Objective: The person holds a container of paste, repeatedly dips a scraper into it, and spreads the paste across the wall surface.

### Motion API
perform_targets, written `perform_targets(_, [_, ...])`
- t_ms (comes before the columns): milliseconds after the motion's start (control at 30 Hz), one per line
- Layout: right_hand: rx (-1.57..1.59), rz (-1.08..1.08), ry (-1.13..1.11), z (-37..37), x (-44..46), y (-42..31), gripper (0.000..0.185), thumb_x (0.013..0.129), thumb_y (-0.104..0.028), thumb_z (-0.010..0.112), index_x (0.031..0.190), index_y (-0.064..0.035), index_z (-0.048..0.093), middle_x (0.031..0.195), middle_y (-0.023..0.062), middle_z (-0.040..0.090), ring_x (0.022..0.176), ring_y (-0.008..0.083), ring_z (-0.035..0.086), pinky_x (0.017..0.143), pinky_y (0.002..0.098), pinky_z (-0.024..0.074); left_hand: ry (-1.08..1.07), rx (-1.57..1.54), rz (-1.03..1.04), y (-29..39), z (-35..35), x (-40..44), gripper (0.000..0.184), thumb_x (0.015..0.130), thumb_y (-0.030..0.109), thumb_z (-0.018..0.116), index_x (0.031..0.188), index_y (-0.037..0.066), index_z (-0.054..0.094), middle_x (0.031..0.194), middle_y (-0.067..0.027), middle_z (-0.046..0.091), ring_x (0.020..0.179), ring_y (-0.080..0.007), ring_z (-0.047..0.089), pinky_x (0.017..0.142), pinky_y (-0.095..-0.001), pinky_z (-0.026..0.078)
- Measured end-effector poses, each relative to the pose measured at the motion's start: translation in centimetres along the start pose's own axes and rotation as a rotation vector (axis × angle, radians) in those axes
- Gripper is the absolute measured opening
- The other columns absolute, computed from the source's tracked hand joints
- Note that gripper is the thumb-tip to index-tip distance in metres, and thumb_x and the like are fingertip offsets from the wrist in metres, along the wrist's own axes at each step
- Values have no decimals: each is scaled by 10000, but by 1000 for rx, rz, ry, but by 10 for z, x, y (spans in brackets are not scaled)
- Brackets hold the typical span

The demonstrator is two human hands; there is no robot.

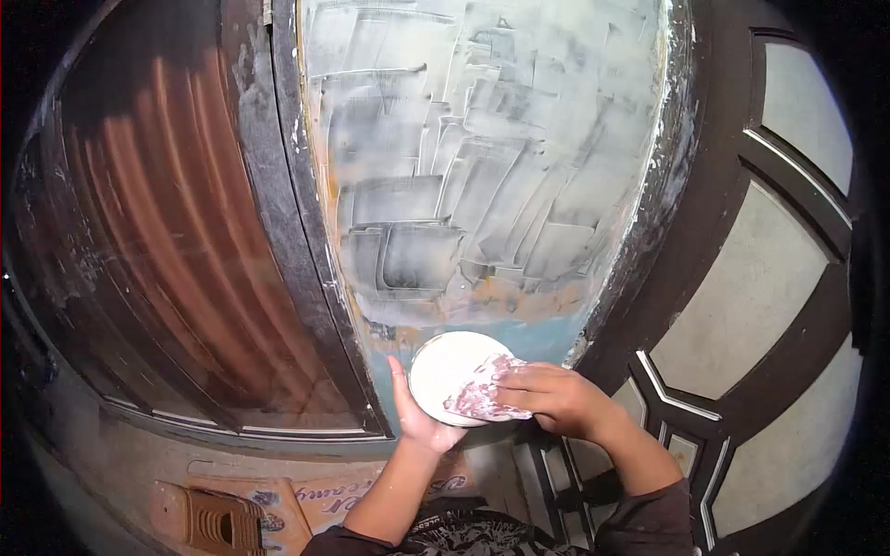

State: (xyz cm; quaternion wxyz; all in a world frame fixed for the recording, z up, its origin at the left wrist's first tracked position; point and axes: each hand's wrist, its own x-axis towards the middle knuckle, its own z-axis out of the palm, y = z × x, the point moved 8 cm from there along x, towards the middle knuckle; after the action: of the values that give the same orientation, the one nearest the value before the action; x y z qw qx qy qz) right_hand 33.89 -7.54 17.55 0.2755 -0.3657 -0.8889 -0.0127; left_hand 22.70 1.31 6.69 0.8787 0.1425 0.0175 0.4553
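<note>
R hand [567, 401] grip: clasping pinkish, white-smeared cloth [477, 394] against near-R part of white disc [445, 366]. Disc lies immed. L of R grip, just above L hand [428, 426], whose grip holds it from below, thumb up beside L rim, other fingers hidden. Disc's round, so no long axis. R hand's nearer cloth; fingers pt L, forearm in from lower R. Smeared wall [491, 167] beyond both grips.
</note>
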Motion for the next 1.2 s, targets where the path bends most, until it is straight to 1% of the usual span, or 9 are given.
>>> perform_targets(700, [-28, 12, -38, -8, -10, 3, 580, 642, 85, 632, 1174, -136, 704, 1235, 103, 675, 1137, 330, 637, 1032, 426, 506, 3, 1, -13, -5, 1, 9, 1014, 874, 860, 276, 1465, 52, 444, 1450, -194, 511, 1287, -391, 532, 1073, -551, 435])
perform_targets(900, [55, 75, 54, -31, -18, 6, 507, 682, 106, 594, 1135, -92, 707, 1215, 100, 684, 1136, 334, 641, 986, 428, 525, -105, -30, -62, -15, 11, 13, 1036, 880, 848, 295, 1494, 19, 394, 1491, -228, 457, 1339, -425, 475, 1096, -576, 402])
perform_targets(933, [85, 49, 132, -39, -21, 11, 506, 693, 121, 563, 1146, -54, 706, 1173, 138, 702, 1100, 305, 673, 967, 384, 531, -96, -80, -80, -19, 11, 16, 1035, 872, 857, 289, 1515, 50, 366, 1521, -227, 413, 1362, -457, 435, 1073, -677, 374])
perform_targets(967, [81, 52, 133, -40, -25, 16, 506, 693, 121, 563, 1146, -54, 706, 1173, 138, 702, 1100, 305, 673, 967, 384, 531, -98, -80, -84, -21, 13, 18, 1035, 872, 857, 289, 1515, 50, 366, 1521, -227, 413, 1362, -457, 435, 1073, -677, 374])
perform_targets(1033, [367, 314, 357, -52, -41, 45, 433, 766, 105, 576, 1167, -14, 692, 1121, 164, 721, 1057, 255, 700, 958, 338, 520, -230, -50, -148, -29, 31, 16, 1035, 854, 874, 287, 1533, 94, 342, 1550, -220, 367, 1372, -497, 399, 1018, -802, 315])
perform_targets(1067, [451, 397, 425, -55, -45, 52, 314, 866, 61, 601, 1171, 40, 673, 1070, 159, 738, 1014, 209, 703, 945, 322, 510, -177, -6, -130, -32, 34, 18, 1054, 848, 884, 273, 1504, 65, 377, 1518, -198, 427, 1352, -470, 442, 1039, -734, 372])
perform_targets(1100, [444, 399, 428, -55, -49, 58, 314, 866, 61, 601, 1171, 40, 673, 1070, 159, 738, 1014, 209, 703, 945, 322, 510, -183, -8, -134, -36, 35, 22, 1054, 848, 884, 273, 1504, 65, 377, 1518, -198, 427, 1352, -470, 442, 1039, -734, 372])
perform_targets(1167, [887, 652, 659, -43, -76, 99, 265, 921, 15, 622, 1178, 73, 650, 1085, 128, 728, 1004, 216, 695, 953, 338, 509, -125, 1, -121, -43, 31, 31, 1047, 850, 880, 281, 1502, 68, 378, 1522, -204, 416, 1341, -477, 450, 1024, -766, 357])
perform_targets(1200, [1117, 529, 744, -42, -74, 102, 283, 952, 8, 594, 1220, 98, 605, 1135, 137, 698, 1020, 224, 681, 971, 354, 506, -109, 17, -121, -47, 30, 35, 1043, 849, 878, 293, 1504, 70, 374, 1523, -209, 412, 1327, -497, 454, 994, -807, 340])
